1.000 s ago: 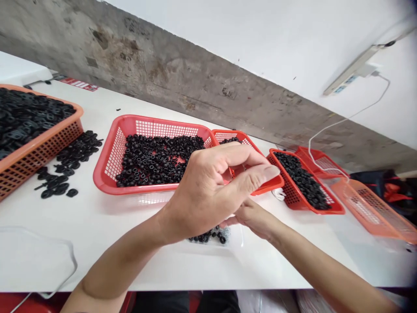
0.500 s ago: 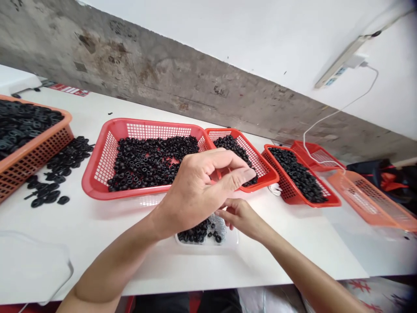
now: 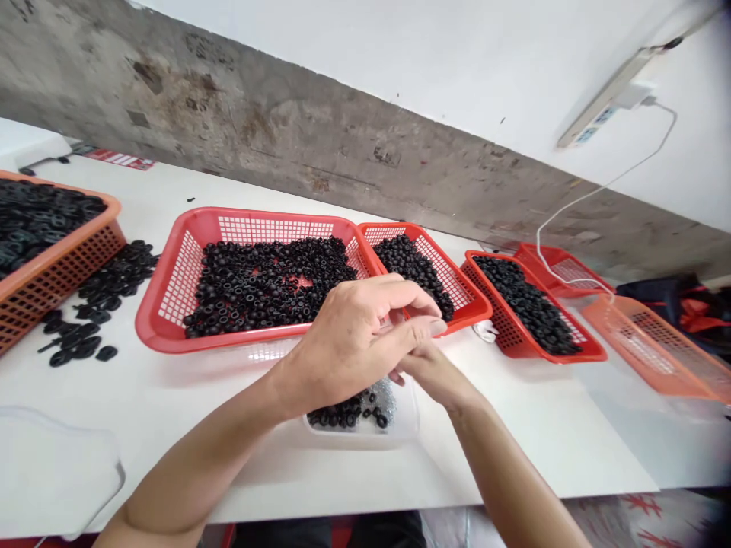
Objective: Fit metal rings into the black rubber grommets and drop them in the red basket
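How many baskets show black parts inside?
4: orange basket at left, large red basket nearer centre, small red basket beside it, another red basket farther right. More may be hidden.

White wall (image 3: 457, 61) above stained concrete (image 3: 274, 122)

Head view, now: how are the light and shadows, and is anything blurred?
In the head view, light is bright and soft, the white upper wall nearly featureless; in the head view, a faint shadow lies below the large red basket; in the head view, the left hand looks fairly sharp, while the far right edge darkens and smears, leaving the dark bundle there indistinct.
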